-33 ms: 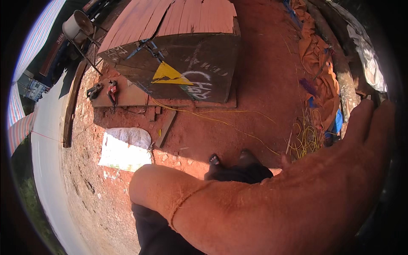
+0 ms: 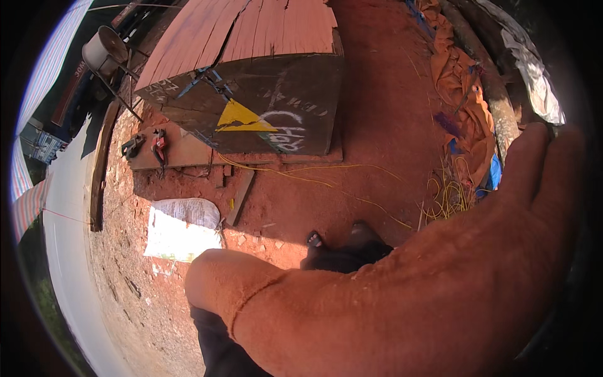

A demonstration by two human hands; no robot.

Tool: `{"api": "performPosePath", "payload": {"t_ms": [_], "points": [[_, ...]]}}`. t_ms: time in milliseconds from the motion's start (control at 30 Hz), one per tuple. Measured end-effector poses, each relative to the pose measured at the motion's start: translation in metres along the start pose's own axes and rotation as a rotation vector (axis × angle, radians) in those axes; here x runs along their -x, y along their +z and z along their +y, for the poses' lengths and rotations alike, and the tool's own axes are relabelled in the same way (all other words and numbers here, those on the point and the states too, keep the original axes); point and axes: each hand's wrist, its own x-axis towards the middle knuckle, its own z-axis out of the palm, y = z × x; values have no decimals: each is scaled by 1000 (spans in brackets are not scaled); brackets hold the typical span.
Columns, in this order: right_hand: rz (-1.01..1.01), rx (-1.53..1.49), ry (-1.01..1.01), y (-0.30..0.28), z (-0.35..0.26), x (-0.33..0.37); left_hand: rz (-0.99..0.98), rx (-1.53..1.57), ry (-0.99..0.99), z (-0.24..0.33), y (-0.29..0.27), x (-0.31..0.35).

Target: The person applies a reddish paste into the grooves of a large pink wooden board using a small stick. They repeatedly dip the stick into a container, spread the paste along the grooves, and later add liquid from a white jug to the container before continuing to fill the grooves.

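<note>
My left arm reaches across the lower part of the view, elbow at the left, very close to the camera. At the right edge, my left hand is raised with two fingers stretched upward and slightly apart. Nothing shows in it, though part of the hand runs into the dark rim. A thin cord or line crosses the forearm. Beyond the hand lie a tangle of yellow cord and a crumpled orange tarp. My right hand is not in view.
A big wooden block with a cracked pink top and yellow triangle stands ahead on red soil. Left of it lie a red power tool, a dark tool and a white sack. Logs line the right; a metal drum stands far left.
The whole view has shifted slightly, so the block and tarp sit a little farther left. My arm and hand keep nearly the same pose.
</note>
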Motion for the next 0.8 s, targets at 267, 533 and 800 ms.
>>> {"api": "performPosePath", "payload": {"t_ms": [267, 533, 800], "points": [[397, -165, 173, 3, 59, 72, 76, -1074, -297, -5, -115, -39], [380, -158, 90, 11, -47, 1, 354, -1750, -320, -29, -279, -61], [-65, -309, -417, 39, -324, -48, 519, -2111, -16, -28, -410, -164]]}}
